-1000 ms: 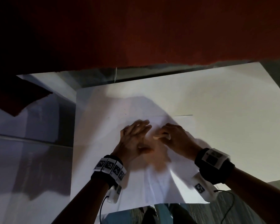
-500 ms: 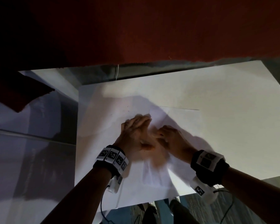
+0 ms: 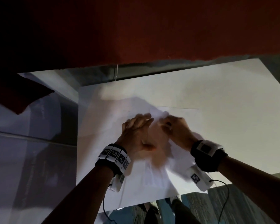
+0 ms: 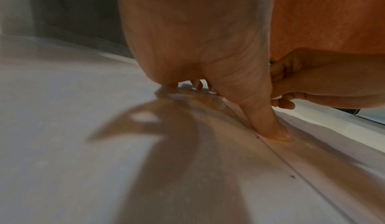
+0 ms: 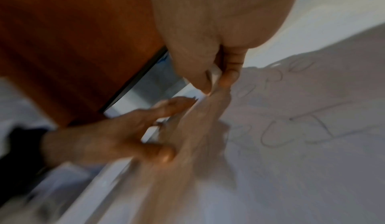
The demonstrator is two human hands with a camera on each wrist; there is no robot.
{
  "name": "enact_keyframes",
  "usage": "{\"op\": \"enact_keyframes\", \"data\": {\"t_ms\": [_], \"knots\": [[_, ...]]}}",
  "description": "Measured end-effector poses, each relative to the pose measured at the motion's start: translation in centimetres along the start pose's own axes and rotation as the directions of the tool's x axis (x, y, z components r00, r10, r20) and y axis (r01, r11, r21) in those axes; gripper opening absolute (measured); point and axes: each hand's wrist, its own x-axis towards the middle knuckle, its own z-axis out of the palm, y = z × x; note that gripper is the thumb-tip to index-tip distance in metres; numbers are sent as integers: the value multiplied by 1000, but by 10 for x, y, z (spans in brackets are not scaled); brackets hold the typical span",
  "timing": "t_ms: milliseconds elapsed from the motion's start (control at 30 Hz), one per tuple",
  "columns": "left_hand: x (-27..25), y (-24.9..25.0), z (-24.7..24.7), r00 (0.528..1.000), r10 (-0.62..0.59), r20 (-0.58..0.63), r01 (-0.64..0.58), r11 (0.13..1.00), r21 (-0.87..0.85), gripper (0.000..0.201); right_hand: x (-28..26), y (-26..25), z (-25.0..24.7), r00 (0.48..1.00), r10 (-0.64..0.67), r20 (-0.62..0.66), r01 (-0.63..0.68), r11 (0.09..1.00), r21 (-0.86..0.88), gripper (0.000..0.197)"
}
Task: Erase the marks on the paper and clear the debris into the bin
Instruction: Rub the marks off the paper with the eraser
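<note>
A white sheet of paper (image 3: 196,122) lies on the white table (image 3: 233,94). My left hand (image 3: 137,128) lies flat on the sheet with straight fingers, and its thumb (image 4: 275,132) presses down by the sheet's edge. Close on its right, my right hand (image 3: 171,126) is blurred with motion. In the right wrist view its thumb and finger pinch a small white eraser (image 5: 214,74) against the paper. Pencil marks (image 5: 302,128), loops and lines, lie right beside the eraser. My left hand (image 5: 129,128) also shows there.
A dark red cloth (image 3: 152,29) hangs along the table's far edge. A lower grey surface (image 3: 31,143) lies to the left. The near table edge is just below my wrists, with legs (image 3: 160,210) on the floor beyond. No bin shows.
My right hand has shifted in short strokes over the paper with the eraser and now sits slightly farther from me. The left hand has stayed flat on the sheet.
</note>
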Motion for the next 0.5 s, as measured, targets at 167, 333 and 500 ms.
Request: {"op": "enact_keyframes", "data": {"t_ms": [167, 333, 500], "knots": [[-1, 0, 0, 1000, -8, 4, 7, 1000, 4, 118, 3, 3, -1, 1000, 0, 8, 0, 1000, -24, 11], [-2, 0, 1, 1000, -5, 1, 5, 1000, -7, 118, -9, -12, 16, 986, -105, 127, 101, 994, 44, 9], [-2, 0, 1, 1000, -17, -2, 17, 1000, -10, 121, 3, -4, 8, 998, 55, 16, -55, 998, -18, 7]]}}
